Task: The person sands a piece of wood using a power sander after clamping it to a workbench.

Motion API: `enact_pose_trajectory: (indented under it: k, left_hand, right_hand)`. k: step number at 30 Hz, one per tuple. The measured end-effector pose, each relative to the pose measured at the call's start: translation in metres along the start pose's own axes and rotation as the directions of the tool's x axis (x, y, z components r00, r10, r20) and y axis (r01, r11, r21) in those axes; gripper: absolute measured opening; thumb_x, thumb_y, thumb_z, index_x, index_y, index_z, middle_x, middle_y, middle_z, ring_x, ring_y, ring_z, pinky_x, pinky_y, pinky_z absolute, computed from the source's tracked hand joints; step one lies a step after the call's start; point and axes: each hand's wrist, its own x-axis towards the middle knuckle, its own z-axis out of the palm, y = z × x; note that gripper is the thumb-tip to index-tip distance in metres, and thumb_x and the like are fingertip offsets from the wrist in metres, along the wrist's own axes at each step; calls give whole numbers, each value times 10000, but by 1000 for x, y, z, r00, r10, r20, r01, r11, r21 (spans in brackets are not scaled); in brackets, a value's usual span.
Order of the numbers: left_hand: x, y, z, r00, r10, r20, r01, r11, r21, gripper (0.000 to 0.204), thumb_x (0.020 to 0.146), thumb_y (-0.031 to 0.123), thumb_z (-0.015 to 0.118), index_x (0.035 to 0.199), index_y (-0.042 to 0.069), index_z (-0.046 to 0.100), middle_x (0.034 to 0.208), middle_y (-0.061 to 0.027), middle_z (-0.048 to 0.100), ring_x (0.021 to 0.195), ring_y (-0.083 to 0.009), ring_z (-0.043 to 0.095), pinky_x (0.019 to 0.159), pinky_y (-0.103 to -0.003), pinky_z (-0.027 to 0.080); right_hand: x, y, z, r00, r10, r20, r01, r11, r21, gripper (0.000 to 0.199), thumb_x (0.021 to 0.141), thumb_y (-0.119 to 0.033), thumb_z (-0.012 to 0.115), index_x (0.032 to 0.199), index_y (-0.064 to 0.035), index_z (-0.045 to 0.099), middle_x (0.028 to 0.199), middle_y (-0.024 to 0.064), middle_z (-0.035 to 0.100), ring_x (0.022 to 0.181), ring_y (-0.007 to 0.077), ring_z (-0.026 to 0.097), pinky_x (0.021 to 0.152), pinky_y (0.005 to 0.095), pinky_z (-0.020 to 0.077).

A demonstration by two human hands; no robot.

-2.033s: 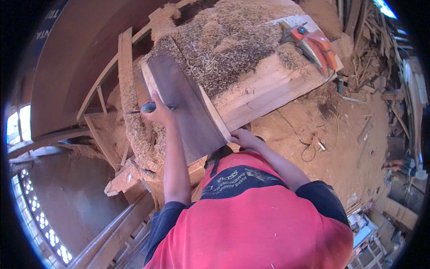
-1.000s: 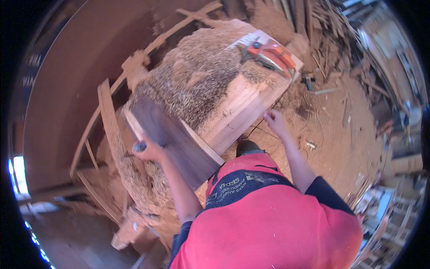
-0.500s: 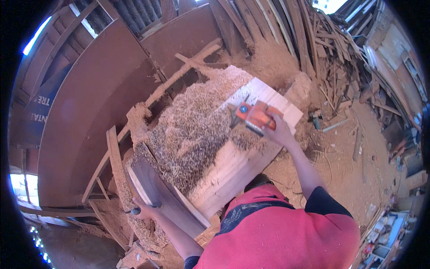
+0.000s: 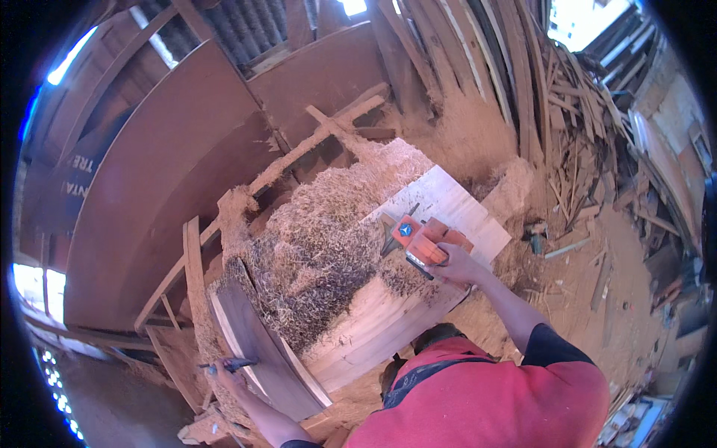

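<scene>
My right hand [image 4: 457, 267] grips an orange electric planer [image 4: 420, 237]. The planer rests on a wide pale wooden board [image 4: 455, 194] partly buried under a heap of wood shavings [image 4: 321, 231]. At the lower left, my left hand [image 4: 225, 377] is closed round a slim dark tool [image 4: 237, 364], whose exact kind I cannot make out. That tool sits by the edge of a dark brown curved board [image 4: 258, 328], which lies beside the pale board.
Wooden framing [image 4: 196, 276] dusted with shavings runs along the left. Large brown panels [image 4: 157, 172] lean behind it. Scrap wood [image 4: 575, 127] is piled at the far right, and a green power tool [image 4: 536, 237] lies on the sawdust-covered floor [image 4: 560, 299].
The view has shifted, so the bench appears lower. My right hand stays on the planer, which keeps about the same place on the board. My left hand has lifted the dark tool slightly.
</scene>
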Motion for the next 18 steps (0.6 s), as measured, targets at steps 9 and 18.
enact_pose_trajectory:
  k: [9,18]
  left_hand:
    - [-108,-43,41,902,392,-182,-132,652,747,699,867,270,792,1376,-84,469,1278,-217,585,1157,-324,582,999,-427,466]
    - [-395,51,96,783,299,545,-562,715,416,522,834,126,782,1299,18,571,1303,-171,597,1247,-340,539,1087,-425,406]
  right_hand:
    - [-10,-13,15,987,-129,-96,136,989,65,576,872,-522,718,1024,33,718,935,170,740,908,246,717,802,369,539]
    - [-140,-52,71,997,-73,20,65,961,270,557,1060,-512,435,1007,-13,676,667,53,619,524,100,588,458,271,444]
